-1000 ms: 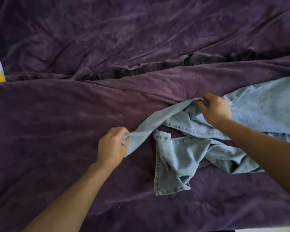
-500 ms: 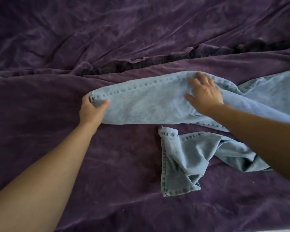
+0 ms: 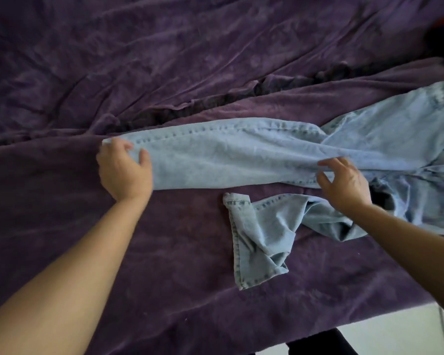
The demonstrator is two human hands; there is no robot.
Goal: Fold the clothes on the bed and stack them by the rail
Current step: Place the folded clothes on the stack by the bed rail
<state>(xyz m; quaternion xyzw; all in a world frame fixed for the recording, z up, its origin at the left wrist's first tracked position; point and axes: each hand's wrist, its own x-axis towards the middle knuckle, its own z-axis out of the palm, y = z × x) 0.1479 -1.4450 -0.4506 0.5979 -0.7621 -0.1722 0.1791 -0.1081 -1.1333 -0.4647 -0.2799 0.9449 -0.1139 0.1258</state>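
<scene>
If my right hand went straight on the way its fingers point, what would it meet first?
The jeans: the right hand points forward and left, fingers spread over the stretched-out leg. Whether they already touch it is unclear, so contact would likely be almost at once.

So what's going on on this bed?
A person is spreading light blue jeans on a purple blanket. The left hand holds the hem of one leg, laid out flat; the right hand, fingers spread, is over that leg nearer the waist. The other leg lies crumpled nearer them. Nothing is folded yet.
</scene>
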